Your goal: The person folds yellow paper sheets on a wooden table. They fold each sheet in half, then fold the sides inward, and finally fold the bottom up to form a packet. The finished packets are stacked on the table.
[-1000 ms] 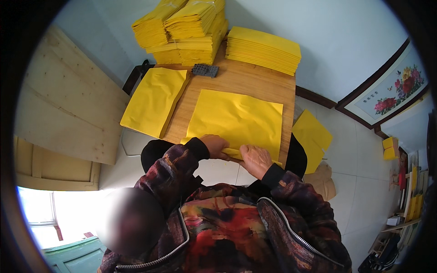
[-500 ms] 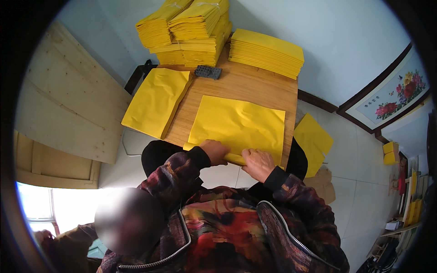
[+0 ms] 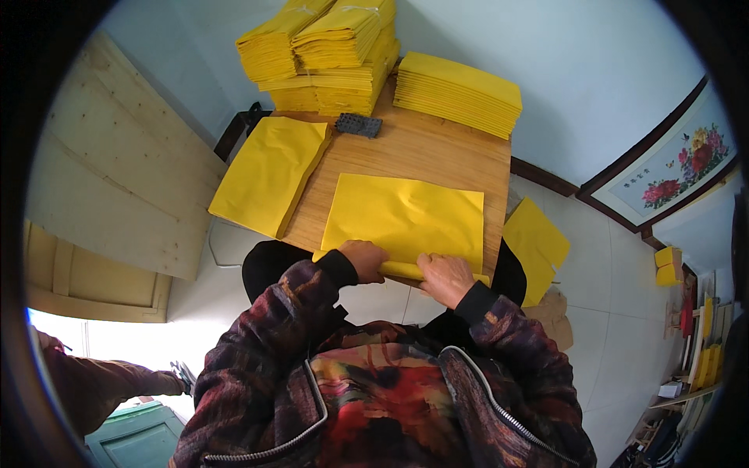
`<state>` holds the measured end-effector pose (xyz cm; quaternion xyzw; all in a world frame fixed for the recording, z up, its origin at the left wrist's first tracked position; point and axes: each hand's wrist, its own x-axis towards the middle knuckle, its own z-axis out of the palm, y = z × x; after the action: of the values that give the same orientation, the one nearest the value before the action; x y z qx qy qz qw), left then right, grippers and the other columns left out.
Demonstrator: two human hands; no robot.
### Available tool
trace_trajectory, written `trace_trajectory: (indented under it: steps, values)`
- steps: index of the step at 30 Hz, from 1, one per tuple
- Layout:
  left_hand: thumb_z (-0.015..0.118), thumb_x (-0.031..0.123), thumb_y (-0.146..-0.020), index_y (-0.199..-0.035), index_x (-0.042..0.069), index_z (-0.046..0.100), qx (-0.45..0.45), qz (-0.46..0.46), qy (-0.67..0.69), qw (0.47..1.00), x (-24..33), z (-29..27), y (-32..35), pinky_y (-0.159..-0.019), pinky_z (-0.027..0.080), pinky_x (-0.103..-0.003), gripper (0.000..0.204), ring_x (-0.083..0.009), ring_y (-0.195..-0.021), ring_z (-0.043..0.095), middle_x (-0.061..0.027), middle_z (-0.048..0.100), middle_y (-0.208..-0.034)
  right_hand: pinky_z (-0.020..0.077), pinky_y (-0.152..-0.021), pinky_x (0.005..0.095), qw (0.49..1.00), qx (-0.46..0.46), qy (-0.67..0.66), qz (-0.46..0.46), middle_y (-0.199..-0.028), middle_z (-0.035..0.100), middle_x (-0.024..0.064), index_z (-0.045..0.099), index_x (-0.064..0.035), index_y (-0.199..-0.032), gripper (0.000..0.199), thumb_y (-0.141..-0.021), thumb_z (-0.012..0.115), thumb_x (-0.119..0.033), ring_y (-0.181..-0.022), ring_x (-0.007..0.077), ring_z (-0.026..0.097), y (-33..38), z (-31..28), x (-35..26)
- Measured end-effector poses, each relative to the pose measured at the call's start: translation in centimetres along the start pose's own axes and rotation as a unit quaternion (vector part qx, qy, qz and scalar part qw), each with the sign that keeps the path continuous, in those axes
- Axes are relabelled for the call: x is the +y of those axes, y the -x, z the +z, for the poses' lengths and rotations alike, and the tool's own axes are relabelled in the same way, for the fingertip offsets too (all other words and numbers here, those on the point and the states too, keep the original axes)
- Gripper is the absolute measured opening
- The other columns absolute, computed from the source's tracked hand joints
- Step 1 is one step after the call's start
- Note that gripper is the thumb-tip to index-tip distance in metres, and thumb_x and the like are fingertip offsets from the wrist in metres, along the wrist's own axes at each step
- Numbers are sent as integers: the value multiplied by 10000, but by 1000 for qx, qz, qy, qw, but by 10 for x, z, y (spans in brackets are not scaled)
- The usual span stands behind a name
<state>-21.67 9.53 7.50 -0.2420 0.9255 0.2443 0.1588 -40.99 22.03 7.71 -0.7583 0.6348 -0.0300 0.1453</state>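
A yellow sheet of paper (image 3: 406, 218) lies at the near edge of the wooden table (image 3: 452, 160), slightly creased in its middle. Its near edge is turned over into a narrow roll that overhangs the table's edge. My left hand (image 3: 364, 260) closes round the left part of this roll. Around the right part my right hand (image 3: 446, 278) is closed, thumb side toward the left hand. The undersides of the roll and my fingertips are hidden. To the left lies a thick stack of yellow sheets (image 3: 269, 171).
Tied yellow paper bundles (image 3: 335, 39) and a fanned yellow stack (image 3: 456, 93) stand at the back. A dark grey bumpy block (image 3: 359, 125) lies before them. Yellow paper (image 3: 534, 246) is beside the table at right. Another person's sleeve (image 3: 109, 386) shows at lower left.
The sheet's far edge has come nearer to me and its flat part looks shorter. My hands have barely shifted. At lower left, the other person has moved, and an outstretched arm now shows.
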Motion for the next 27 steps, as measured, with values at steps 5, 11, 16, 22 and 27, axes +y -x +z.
trace_trajectory:
  steps: [5, 11, 16, 22, 27]
  values:
    - [727, 360, -741, -944, 90, 640, 71, 48, -68, 994, 1, -1, -3, -736, 505, -467, 348, -356, -843, 650, -157, 676, -835, 490, -680, 457, 992, -106, -65, 38, -819, 648, 205, 544, -4, -927, 374, -745, 723, -276, -810, 383, 629, -2, -6, 7]
    - [724, 340, -735, -941, 101, 642, 104, 1, -58, 993, 9, 8, 1, -749, 504, -462, 326, -336, -888, 648, -140, 678, -878, 481, -691, 459, 984, -106, -145, -15, -811, 637, 205, 528, -17, -960, 405, -741, 740, -285, -813, 393, 622, -3, -13, 14]
    - [717, 351, -735, -949, 107, 641, -39, 37, -2, 999, 2, -6, -6, -753, 502, -459, 333, -339, -897, 643, -141, 674, -918, 494, -671, 502, 999, 29, 6, 20, -815, 640, 205, 543, -7, -930, 334, -744, 706, -232, -771, 407, 629, 10, 2, -6]
    - [710, 327, -729, -997, 92, 650, 156, 43, -89, 983, 10, 11, 2, -756, 507, -462, 361, -348, -857, 648, -166, 668, -919, 486, -696, 477, 952, -181, -248, -4, -849, 643, 202, 543, 6, -932, 390, -710, 728, -255, -827, 394, 625, -12, -11, 19]
    - [706, 288, -731, -923, 93, 620, -31, 61, 14, 998, 3, 3, -1, -698, 502, -481, 286, -332, -837, 662, -128, 677, -845, 494, -721, 468, 1000, -17, -3, 10, -848, 635, 220, 574, 12, -916, 353, -741, 726, -254, -841, 391, 629, 5, -4, -3]
